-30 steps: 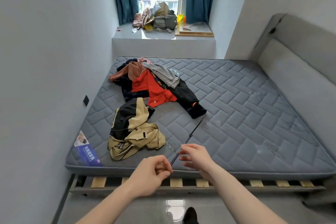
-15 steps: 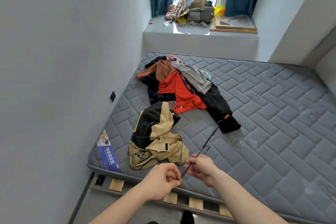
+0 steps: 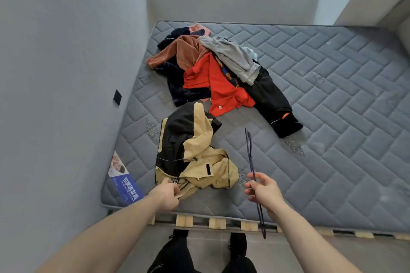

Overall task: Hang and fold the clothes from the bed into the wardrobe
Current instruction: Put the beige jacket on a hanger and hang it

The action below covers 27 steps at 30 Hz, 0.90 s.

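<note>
Head view: the hands had separated since a second ago. Left hand [image 3: 166,195] now pinched the hem of the tan-and-black jacket [image 3: 193,153] on the bed [image 3: 332,117]; right hand [image 3: 263,190] held the hanger [image 3: 251,163] alone, fingers loosely curled. Hanging looked about to begin.

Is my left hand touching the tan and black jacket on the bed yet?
Touching. The head view shows the left hand pinching the near hem of the tan and black jacket, with fabric caught between its fingers.

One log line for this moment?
step: first garment | left hand: grips jacket hem | right hand: holds hanger | pile: on mattress
</note>
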Tool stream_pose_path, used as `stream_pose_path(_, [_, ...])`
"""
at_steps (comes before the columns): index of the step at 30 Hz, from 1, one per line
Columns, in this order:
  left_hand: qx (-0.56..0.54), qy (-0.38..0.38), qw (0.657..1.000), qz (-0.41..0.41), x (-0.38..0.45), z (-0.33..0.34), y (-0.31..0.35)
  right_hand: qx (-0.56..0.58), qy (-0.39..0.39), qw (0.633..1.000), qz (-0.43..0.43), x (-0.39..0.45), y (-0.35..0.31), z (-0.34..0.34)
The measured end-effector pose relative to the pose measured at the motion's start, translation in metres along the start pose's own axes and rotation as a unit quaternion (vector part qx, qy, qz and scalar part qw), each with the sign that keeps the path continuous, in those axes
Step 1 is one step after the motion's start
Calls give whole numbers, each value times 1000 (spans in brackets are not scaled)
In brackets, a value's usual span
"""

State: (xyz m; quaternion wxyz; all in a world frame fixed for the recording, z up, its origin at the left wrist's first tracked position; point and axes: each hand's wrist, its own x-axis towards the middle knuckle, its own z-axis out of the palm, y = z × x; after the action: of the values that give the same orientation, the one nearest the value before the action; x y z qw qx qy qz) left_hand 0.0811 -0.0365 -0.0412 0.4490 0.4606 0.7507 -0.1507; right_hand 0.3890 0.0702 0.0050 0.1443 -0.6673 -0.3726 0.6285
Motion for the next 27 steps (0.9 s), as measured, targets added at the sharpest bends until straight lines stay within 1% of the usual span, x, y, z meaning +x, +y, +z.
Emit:
stream_pose_path(4, [60,-30,997,41,75,-7,0,1,46,999,-19,16,12,21])
stream_pose_path(7, [106,-61,990,75,128,8,7,26,75,997,-23,26,26,37])
stream_pose_path(9, [126,-72,986,78,155,22,10,42,96,994,-19,31,37,45])
stream_pose_path(11, [124,-65,988,66,172,35,11,48,115,992,-16,32,47,52])
stream_pose_path(13, [60,-37,996,58,177,39,19,57,134,989,-15,28,54,56])
stream_pose_path(15, [-45,15,997,54,169,33,27,56,157,986,-14,18,58,58])
stream_pose_path(16, [-104,49,992,44,161,26,29,51,167,985,-15,11,58,59])
stream_pose_path(18, [-206,110,972,40,137,2,32,43,181,982,-25,-5,54,62])
stream_pose_path(19, [-248,129,959,54,121,-14,33,39,184,982,-33,-15,49,64])
stream_pose_path(22, [-327,132,925,139,66,-70,35,46,184,981,-46,-44,32,72])
stream_pose_path(24, [-340,142,906,207,22,-113,35,49,174,982,-54,-64,17,77])
stream_pose_path(27, [-335,179,868,320,-49,-177,38,29,153,985,-77,-92,-13,89])
